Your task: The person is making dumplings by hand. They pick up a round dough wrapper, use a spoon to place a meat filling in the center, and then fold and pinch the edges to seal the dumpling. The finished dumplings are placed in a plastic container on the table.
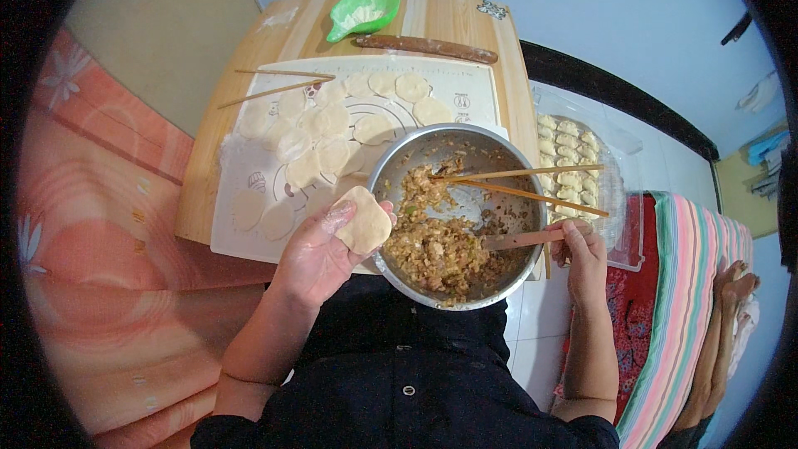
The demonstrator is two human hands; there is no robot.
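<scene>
A round dough wrapper [366, 223] lies across the palm and fingers of my left hand [312, 256], beside the left rim of a steel bowl [519, 270]. Inside the bowl is a brown, chunky minced filling [436, 254]. My right hand [583, 254] grips the handle end of a flat wooden spatula [524, 239] over the bowl's right rim; its other end reaches to the filling. A pair of chopsticks [532, 173] rests in the bowl, sticking out over the right rim. Several more wrappers [332, 120] are spread on a white pastry mat [229, 237], some overlapping.
On the wooden table [513, 83] are a rolling pin [426, 47], a green leaf-shaped bowl [345, 25] of flour and two more chopsticks [266, 93]. A clear tray [619, 216] with rows of dumplings [568, 154] stands to the right, near a striped cloth [686, 258]. Orange fabric [116, 274] lies left.
</scene>
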